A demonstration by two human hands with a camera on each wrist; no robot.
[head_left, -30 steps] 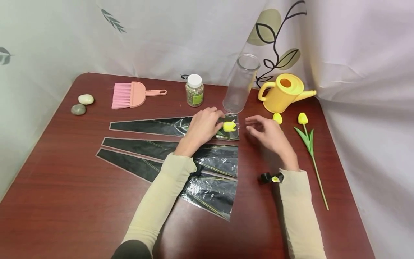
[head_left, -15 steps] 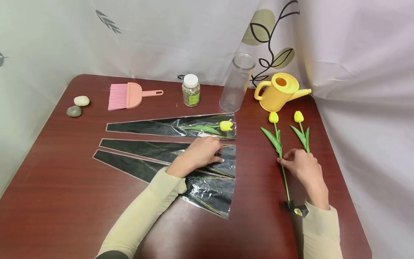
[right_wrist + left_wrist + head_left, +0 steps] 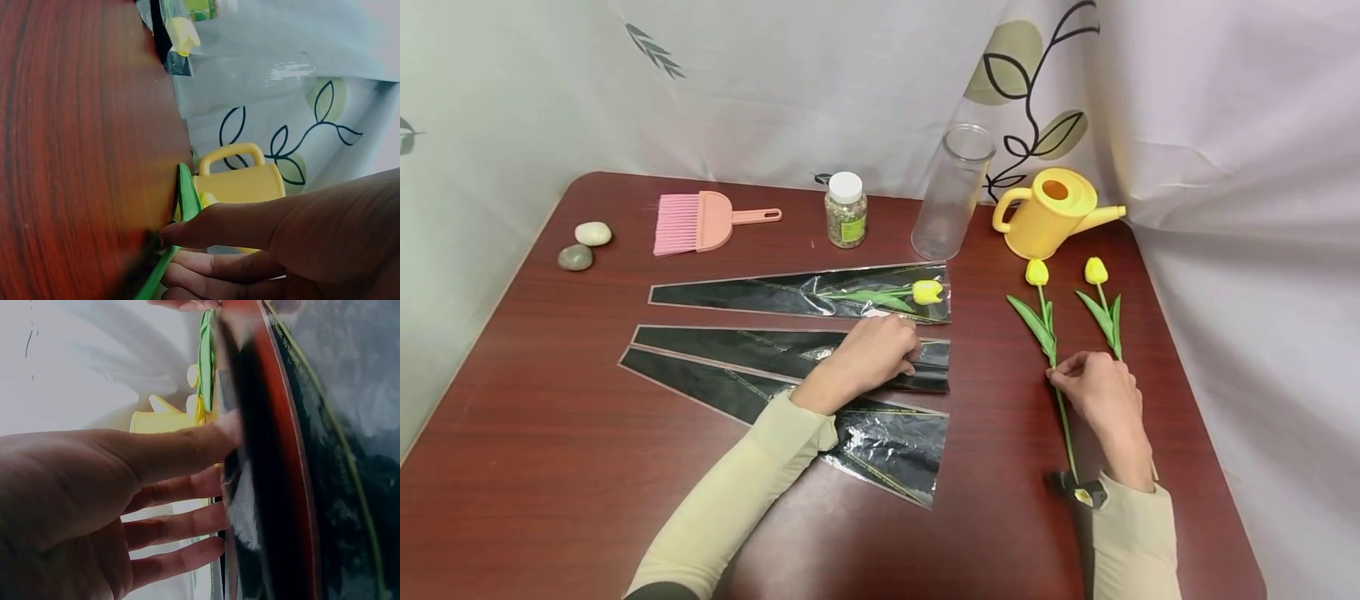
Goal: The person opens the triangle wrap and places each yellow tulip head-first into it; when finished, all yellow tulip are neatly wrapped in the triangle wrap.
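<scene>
In the head view, my left hand [image 3: 874, 352] pinches the upper edge of the middle black-and-clear flower sleeve [image 3: 737, 346] between thumb and fingers. The left wrist view shows the thumb [image 3: 194, 447] on one side of the film, fingers on the other. My right hand [image 3: 1099, 390] pinches the stem of a yellow artificial tulip [image 3: 1041, 329] lying on the table. A second tulip [image 3: 1105, 312] lies to its right, its lower stem mostly hidden by the hand. The far sleeve [image 3: 730, 292] contains a tulip [image 3: 927, 292]. The near sleeve [image 3: 887, 450] lies flat, partly under my left forearm.
Along the back of the reddish-brown table [image 3: 550, 467] stand a lidded jar [image 3: 846, 212], a clear glass vase [image 3: 951, 200] and a yellow watering can [image 3: 1047, 217]. A pink brush [image 3: 711, 221] and two stones [image 3: 583, 246] lie at the left. Curtains surround the back and right.
My left hand has left the far sleeve for the middle one, whose near edge has drawn in. My right hand has moved right and down onto the tulip stem.
</scene>
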